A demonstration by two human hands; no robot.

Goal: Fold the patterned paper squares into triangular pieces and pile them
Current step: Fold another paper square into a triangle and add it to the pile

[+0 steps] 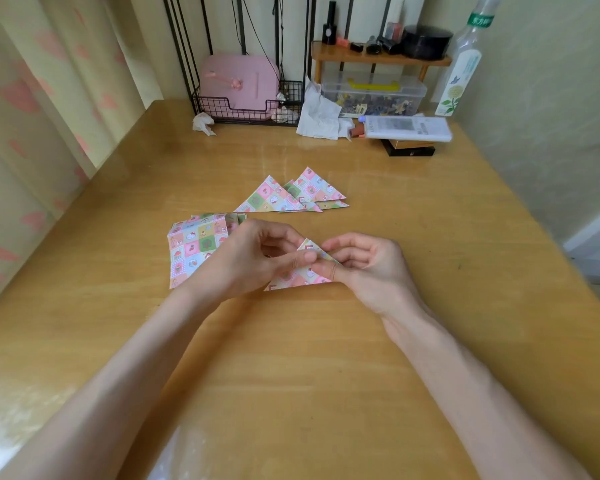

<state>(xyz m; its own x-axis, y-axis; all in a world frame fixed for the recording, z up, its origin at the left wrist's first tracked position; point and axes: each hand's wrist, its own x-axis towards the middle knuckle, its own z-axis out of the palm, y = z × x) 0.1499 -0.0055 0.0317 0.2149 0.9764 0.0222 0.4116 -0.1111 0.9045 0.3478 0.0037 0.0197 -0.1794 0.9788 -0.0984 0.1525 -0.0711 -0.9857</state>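
A patterned paper folded into a triangle (300, 277) lies on the wooden table (326, 358) between my hands. My left hand (253, 261) pinches it near the top corner with thumb and forefinger. My right hand (364, 265) pinches its right side, fingers curled over the edge. A stack of unfolded patterned squares (193, 244) lies just left of my left hand, partly hidden by it. Farther back, a loose pile of folded triangles (291, 195) rests on the table.
At the table's far edge stand a black wire basket with a pink case (239, 88), crumpled tissues (321, 114), a clear plastic box (373, 95) under a small wooden shelf, a flat white box (407, 128) and a tall bottle (463, 64). A curtain hangs at the left.
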